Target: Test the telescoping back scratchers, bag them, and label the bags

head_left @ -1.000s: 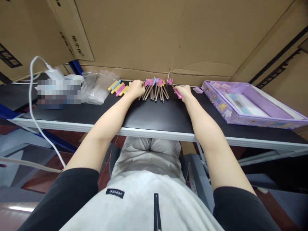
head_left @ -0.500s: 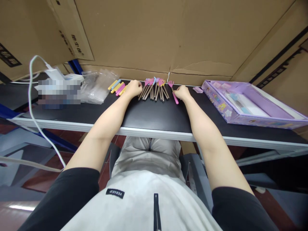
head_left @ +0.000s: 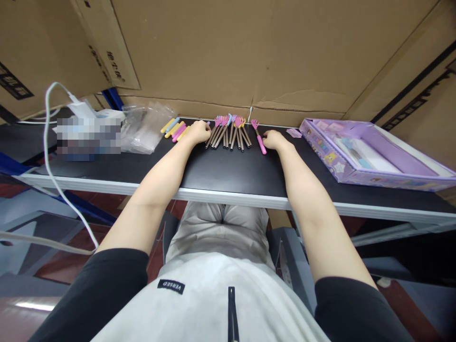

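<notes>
My left hand (head_left: pixel 198 132) rests at the back of the table, fingers curled closed, with a small purple piece (head_left: pixel 208 123) peeking out at the fingertips. Just right of it lies a fanned group of back scratchers (head_left: pixel 231 134) with claw-shaped heads, mostly pink, on bare metal rods. One pink back scratcher (head_left: pixel 261 142) with a pink handle lies apart from them. Beside its handle is my right hand (head_left: pixel 274 140), fingers bent and slightly apart; whether they touch the handle is hard to see. Yellow, blue and pink handle sleeves (head_left: pixel 174 129) lie left of my left hand.
Clear plastic bags (head_left: pixel 142 128) lie at the left, near a white cable (head_left: pixel 48 142) that crosses the table edge. At the right stands an open purple box (head_left: pixel 342 168) with a small pink packet (head_left: pixel 294 133) by it. A cardboard wall (head_left: pixel 221 57) borders the back.
My right hand has slid slightly right, off the pink back scratcher's rod, and more of its handle shows. A purple piece now shows at my left fingertips.
</notes>
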Demonstrator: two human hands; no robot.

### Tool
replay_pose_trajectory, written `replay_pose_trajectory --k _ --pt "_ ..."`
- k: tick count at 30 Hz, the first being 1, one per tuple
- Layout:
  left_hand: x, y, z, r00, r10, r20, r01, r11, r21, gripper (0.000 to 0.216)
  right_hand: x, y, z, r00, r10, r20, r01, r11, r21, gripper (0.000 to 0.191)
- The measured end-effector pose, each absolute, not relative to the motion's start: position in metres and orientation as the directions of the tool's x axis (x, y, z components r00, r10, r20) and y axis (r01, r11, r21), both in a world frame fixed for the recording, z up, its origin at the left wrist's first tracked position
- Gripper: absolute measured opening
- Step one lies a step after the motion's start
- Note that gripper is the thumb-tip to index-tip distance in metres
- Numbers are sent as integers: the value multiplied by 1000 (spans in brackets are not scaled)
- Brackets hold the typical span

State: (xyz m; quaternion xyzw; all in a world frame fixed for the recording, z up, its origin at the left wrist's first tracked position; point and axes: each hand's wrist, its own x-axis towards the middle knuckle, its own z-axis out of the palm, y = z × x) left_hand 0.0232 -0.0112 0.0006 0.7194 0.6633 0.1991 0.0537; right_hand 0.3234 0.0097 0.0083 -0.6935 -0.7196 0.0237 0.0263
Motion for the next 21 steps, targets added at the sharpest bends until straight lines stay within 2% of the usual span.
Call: replay_pose_trajectory --k 7,9,16,21 --pt "16 -12 7 80 970 228 921 -159 356 37 321 4 12 -21 1000 4 997 21 -70 47" --pt "10 -15 14 46 967 250 915 -141 378 41 321 4 12 -23 1000 3 998 23 -64 46" --pt "-30 -22 27 -356 874 331 852 158 499 68 322 6 12 -36 999 -6 998 36 -54 49" --pt "-51 -18 17 -526 825 207 781 373 501 93 322 6 11 -36 999 -4 998 36 -60 49"
